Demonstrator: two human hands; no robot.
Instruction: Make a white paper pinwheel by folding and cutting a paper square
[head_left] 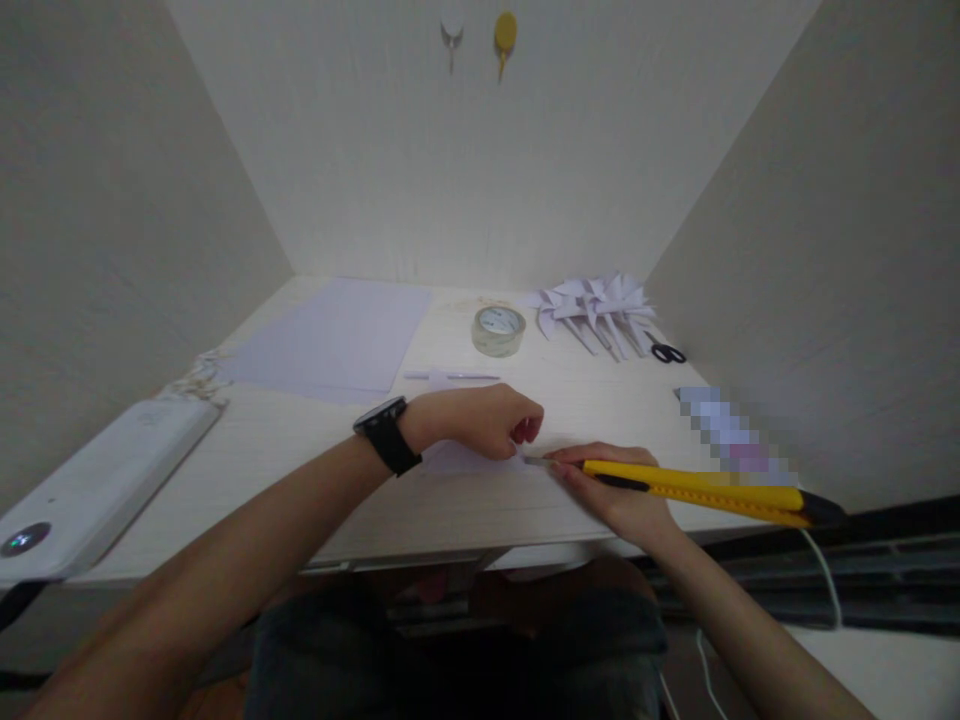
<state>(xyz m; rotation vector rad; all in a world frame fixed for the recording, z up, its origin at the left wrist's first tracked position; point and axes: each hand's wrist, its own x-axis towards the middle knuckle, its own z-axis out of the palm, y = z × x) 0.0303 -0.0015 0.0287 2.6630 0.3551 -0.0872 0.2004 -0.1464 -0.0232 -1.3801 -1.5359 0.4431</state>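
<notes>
My right hand (619,490) grips a yellow utility knife (705,490), its blade tip pointing left onto a small white paper piece (469,460) near the desk's front edge. My left hand (487,420), a black watch on its wrist, presses down on that paper with curled fingers, just left of the blade.
On the desk (525,390) lie a stack of white sheets (330,340), a pen (450,377), a roll of tape (499,330), several folded paper pinwheels (596,305) and black scissors (667,353). A white device (97,485) sits at the left edge. Walls enclose three sides.
</notes>
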